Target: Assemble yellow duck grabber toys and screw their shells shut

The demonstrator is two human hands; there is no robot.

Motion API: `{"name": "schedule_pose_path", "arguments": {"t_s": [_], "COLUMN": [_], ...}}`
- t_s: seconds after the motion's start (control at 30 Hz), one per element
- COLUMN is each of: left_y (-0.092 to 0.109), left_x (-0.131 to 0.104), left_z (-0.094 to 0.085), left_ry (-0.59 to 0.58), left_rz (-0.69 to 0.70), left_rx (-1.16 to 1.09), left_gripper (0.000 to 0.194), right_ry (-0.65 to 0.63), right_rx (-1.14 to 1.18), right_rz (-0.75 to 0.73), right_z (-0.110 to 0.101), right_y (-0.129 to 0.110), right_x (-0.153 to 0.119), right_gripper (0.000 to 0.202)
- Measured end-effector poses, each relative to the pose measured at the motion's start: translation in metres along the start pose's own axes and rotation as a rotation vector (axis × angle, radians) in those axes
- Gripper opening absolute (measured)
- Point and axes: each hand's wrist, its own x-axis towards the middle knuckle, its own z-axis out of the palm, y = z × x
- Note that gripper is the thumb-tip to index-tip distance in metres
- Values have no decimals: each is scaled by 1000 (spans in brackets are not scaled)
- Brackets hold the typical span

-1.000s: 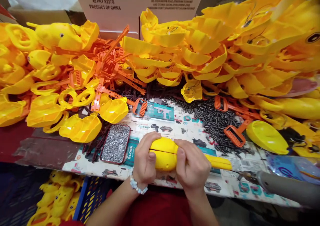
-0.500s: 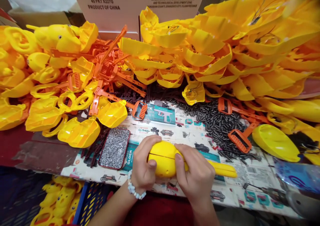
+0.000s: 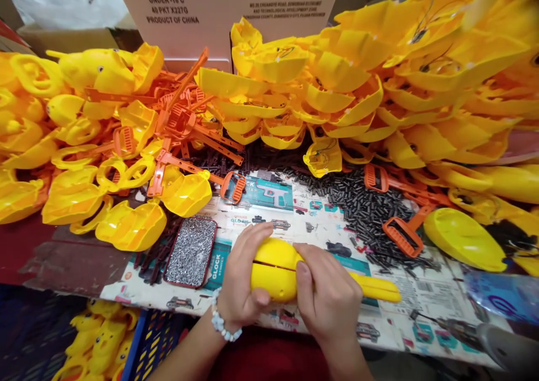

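A rounded yellow plastic toy body [image 3: 273, 277] lies crosswise between my hands over the front of the table, its narrow end pointing right. A dark seam runs along it where two shell halves meet, with a slim gap toward the left. My left hand [image 3: 242, 277] wraps the rounded left end, thumb below and fingers above. My right hand [image 3: 330, 291] grips the middle, thumb pressed near the seam. Close by on the left sits a tray of small silver screws [image 3: 191, 252]. What is inside the toy body is hidden.
Yellow shell halves [image 3: 349, 83] are heaped along the back, with orange handle parts [image 3: 181, 117] at left. Small black cylinders [image 3: 370, 218] lie piled at right. A power screwdriver [image 3: 475, 336] rests at the front right. A blue crate [image 3: 145, 347] of yellow toys stands below left.
The seam gap at the toy body's left end looks slightly wider. My left thumb has shifted a little lower, and the view has tilted slightly upward.
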Motion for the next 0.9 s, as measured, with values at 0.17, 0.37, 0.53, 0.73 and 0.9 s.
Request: {"name": "schedule_pose_path", "arguments": {"t_s": [0.17,0.37,0.53,0.73,0.9], "left_y": [-1,-1,0,2,-3], "left_x": [1,5,3,12,15], "left_z": [3,7,4,-1,-7], "left_ry": [22,134,63,1,-39], "left_rz": [-56,-63,-91,-216,-503], "left_rx": [-5,-17,9,56,-6], "left_gripper": [84,46,52,51,58], "right_ry": [5,1,5,-34,-103], "right_rx": [-35,-13,-23,22,120], "right_rz": [-26,-38,-13,60,164], "right_z": [0,0,0,7,20], "right_y": [2,3,1,4,12], "right_x": [-1,2,5,5,16], "right_gripper": [23,22,25,29,31]}}
